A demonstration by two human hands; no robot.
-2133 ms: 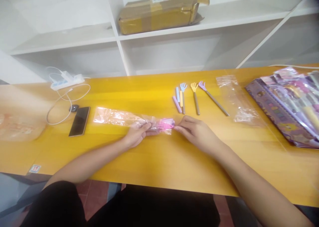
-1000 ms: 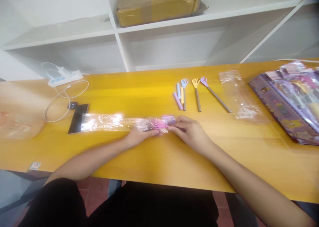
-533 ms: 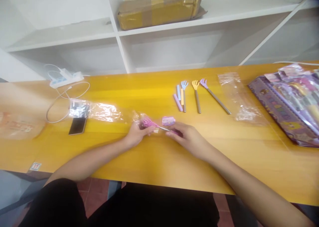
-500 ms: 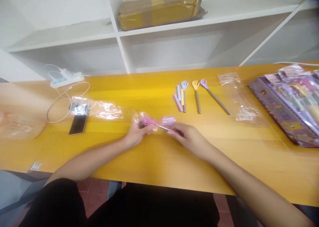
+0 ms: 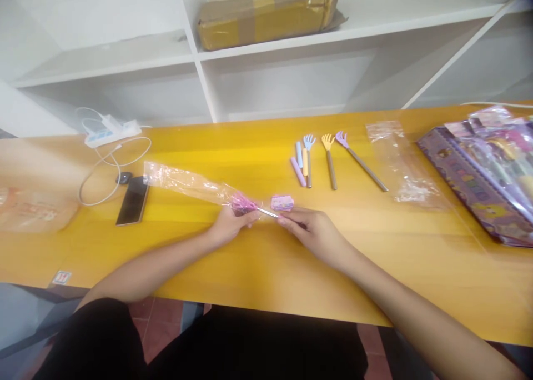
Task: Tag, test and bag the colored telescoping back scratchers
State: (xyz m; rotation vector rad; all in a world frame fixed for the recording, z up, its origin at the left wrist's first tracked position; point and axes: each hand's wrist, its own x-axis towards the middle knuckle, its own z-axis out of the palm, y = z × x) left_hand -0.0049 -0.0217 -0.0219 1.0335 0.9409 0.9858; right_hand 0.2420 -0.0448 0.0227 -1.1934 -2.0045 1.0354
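My left hand [image 5: 228, 228] pinches the open end of a long clear plastic sleeve [image 5: 187, 184] that stretches left over the yellow table [image 5: 266, 269]. The pink claw head of a small back scratcher [image 5: 245, 204] sits at the sleeve's mouth, right by my left fingertips. Its thin metal rod runs right into my right hand [image 5: 313, 231], whose fingers are closed on the handle end. A small pink label [image 5: 282, 203] lies just behind the rod.
Three more scratchers and several pastel sticks [image 5: 328, 160] lie behind my hands, with an empty clear bag [image 5: 400, 169] to their right. A purple boxed pack [image 5: 487, 174] sits far right. A phone [image 5: 132, 200], cable and power strip [image 5: 111, 133] are at left.
The pink scratcher has slid out of the sleeve toward my right hand. The sleeve has shifted left and back, its far end now lying beside the phone.
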